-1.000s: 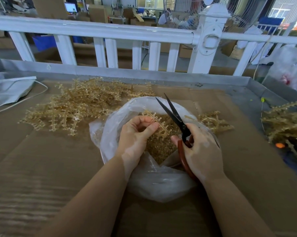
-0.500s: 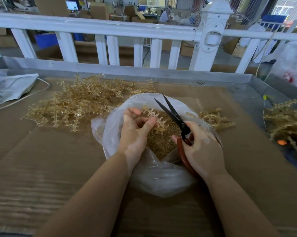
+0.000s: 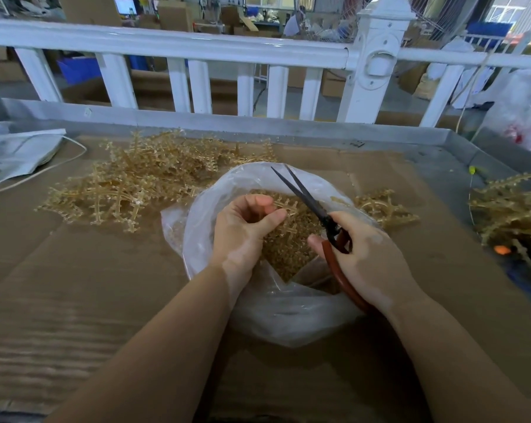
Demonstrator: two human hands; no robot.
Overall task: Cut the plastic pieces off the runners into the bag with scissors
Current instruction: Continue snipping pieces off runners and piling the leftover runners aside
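Observation:
A clear plastic bag [image 3: 203, 209] lies open in the middle of the cardboard-covered table, holding a heap of small amber plastic pieces [image 3: 288, 251]. Over its mouth my left hand [image 3: 246, 230] pinches an amber runner [image 3: 285, 206] between thumb and fingers. My right hand [image 3: 368, 254] grips the red handles of the scissors [image 3: 307, 196]. Their dark blades stand slightly apart and point up and left, just right of the runner's tip.
A big pile of amber runners [image 3: 145, 181] lies behind and left of the bag, a small cluster [image 3: 383, 209] just right of it, more [image 3: 508, 209] at the right edge. Grey bags and a white cord [image 3: 23, 154] sit far left. A white railing [image 3: 197, 50] backs the table.
My left hand has curled tighter and drawn the runner lower over the bag. The scissors have shifted slightly, their blades still parted.

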